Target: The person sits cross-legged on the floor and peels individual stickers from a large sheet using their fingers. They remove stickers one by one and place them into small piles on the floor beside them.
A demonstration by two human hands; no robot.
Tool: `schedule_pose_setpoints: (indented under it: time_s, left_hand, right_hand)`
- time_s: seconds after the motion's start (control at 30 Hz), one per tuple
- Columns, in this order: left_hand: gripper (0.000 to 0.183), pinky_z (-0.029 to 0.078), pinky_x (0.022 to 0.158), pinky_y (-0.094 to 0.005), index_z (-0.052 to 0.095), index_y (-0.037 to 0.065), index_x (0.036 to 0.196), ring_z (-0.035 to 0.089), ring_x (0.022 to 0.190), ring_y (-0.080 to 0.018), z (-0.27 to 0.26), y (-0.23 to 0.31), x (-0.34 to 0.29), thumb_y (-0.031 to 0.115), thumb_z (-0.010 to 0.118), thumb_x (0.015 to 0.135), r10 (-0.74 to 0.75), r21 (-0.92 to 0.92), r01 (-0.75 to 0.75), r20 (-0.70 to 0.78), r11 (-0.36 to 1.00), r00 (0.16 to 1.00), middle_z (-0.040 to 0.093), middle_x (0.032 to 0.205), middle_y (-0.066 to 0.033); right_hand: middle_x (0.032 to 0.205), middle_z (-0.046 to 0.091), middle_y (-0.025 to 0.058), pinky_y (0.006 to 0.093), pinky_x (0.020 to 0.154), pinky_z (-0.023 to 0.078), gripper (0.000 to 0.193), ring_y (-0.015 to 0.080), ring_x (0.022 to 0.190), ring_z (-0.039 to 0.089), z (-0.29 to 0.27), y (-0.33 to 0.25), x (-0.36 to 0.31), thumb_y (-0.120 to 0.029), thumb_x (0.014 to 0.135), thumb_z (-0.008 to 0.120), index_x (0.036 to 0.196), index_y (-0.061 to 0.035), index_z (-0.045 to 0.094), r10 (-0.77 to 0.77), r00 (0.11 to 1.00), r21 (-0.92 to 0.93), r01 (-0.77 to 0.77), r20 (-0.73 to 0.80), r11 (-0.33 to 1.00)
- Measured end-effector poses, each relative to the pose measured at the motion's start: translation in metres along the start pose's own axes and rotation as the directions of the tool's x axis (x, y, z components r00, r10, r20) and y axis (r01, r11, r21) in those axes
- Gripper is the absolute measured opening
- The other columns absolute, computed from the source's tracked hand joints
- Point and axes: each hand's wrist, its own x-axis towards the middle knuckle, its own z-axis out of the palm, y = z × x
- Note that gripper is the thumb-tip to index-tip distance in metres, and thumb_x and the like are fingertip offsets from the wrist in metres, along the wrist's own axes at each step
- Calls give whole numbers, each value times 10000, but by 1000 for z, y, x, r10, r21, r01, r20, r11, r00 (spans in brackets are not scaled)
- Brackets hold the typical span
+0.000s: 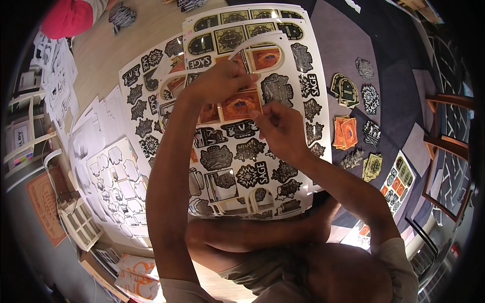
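A large stack of white sticker sheets (237, 166) lies before me, printed with black designs and orange cards. My left hand (220, 83) is closed over the upper part of the top sheet, thumb and fingers together; what they grip is hidden. Just below, an orange rectangular sticker (240, 106) shows on the sheet. My right hand (284, 129) is closed in a pinch at that sticker's right edge. Above the left hand is an orange arched sticker (266, 59). A black sticker (277, 90) lies between the two hands, slightly to the right.
On the dark mat at right are sorted piles: black arched stickers (345, 91), orange cards (345, 132), yellow cards (372, 166) and several black-and-white ones (370, 98). Peeled backing sheets (115, 177) lie left. A wooden chair (447, 146) stands right; shelves (76, 222) line the left.
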Motion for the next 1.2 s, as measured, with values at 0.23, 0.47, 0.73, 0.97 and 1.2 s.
schedule_pose_setpoints:
  time_s: [0.23,0.47,0.73,0.97,1.2]
  left_hand:
    - [572,433,585,-369,582,-44,719,480,573,-166,14,9,-1,439,584,1025,115,48,-111,-95,993,989,502,611,-77]
    - [482,427,505,-287,660,5,820,540,554,-100,13,2,5,435,593,1028,144,6,-145,-145,989,979,597,651,-19]
    - [533,438,1048,-506,565,-41,1341,587,1246,-392,73,-16,-47,389,555,1027,368,386,-113,-690,916,623,620,1300,-249]
    - [838,61,1238,-591,203,-169,1520,159,1531,-466,123,-62,-48,465,470,1040,384,658,128,-575,742,722,190,1607,-365]
    - [793,50,1242,-574,269,-146,1517,106,1548,-451,113,-42,-54,435,510,1033,274,486,55,-579,872,768,179,1623,-347]
  right_hand:
    - [669,624,57,278,558,461,208,92,591,569,-10,5,-2,-165,970,695,858,3,642,-136,988,-29,134,-70,991]
    - [731,639,52,260,561,468,213,105,601,588,-13,5,0,-175,983,683,864,-3,641,-10,999,174,16,-38,985]
    - [698,642,61,269,470,478,180,147,564,678,-6,14,29,-128,976,639,876,19,621,35,999,85,-36,10,996]
    - [692,615,58,252,463,488,154,111,529,587,-9,32,44,-136,987,629,909,-7,600,41,994,290,-9,-104,957]
    - [796,653,59,268,506,498,200,117,599,600,-49,23,-6,-205,1015,651,926,-30,614,59,997,444,-77,53,892]
